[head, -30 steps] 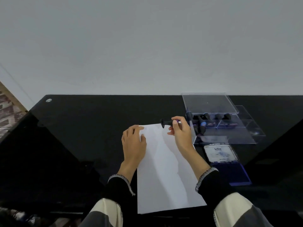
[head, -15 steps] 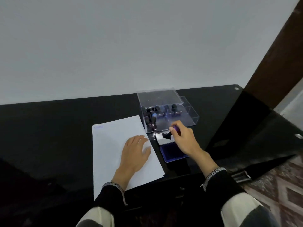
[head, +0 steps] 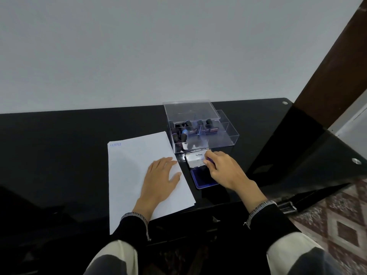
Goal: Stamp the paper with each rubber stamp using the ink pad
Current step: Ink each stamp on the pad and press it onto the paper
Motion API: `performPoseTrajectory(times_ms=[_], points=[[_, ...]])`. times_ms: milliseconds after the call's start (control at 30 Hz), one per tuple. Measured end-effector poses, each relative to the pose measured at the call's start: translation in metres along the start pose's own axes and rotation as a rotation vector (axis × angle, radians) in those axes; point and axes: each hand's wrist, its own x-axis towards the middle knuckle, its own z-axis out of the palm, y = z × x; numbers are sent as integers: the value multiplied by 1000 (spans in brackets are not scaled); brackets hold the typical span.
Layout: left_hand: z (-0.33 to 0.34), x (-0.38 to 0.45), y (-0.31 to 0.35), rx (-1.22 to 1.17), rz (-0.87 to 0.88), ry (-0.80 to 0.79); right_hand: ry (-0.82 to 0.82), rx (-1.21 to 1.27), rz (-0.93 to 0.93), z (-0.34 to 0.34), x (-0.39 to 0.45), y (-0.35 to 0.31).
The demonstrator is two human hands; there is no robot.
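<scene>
One stamp (head: 210, 160) is pinched in the curled fingers of the right hand (head: 224, 170) over the open ink pad (head: 202, 176), beside the paper (head: 137, 169). The paper is pressed flat by the left hand (head: 160, 179), fingers straight. More stamps (head: 183, 133) are kept in the clear box (head: 222, 139).

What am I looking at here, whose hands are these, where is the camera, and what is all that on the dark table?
No machine here: a person wears a camera on the head, looking down at their own hands. On the black table lies a sheet of paper, already stamped "SAMPLE" in its far left corner. The left hand lies flat on the paper, holding it down. The right hand grips a small stamp, mostly hidden, over the open ink pad, whose lid stands folded back. Behind sits a clear plastic box with more rubber stamps.
</scene>
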Motion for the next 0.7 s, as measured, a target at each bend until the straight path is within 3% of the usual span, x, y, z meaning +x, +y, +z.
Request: performPoseTrajectory(times_ms=[167,700], points=[[1,1,-1,-20,-17,-6,11,-43,-32,9,1,-3],[4,1,-1,-14,-3,9,97,-27,103,33,-6,-10]])
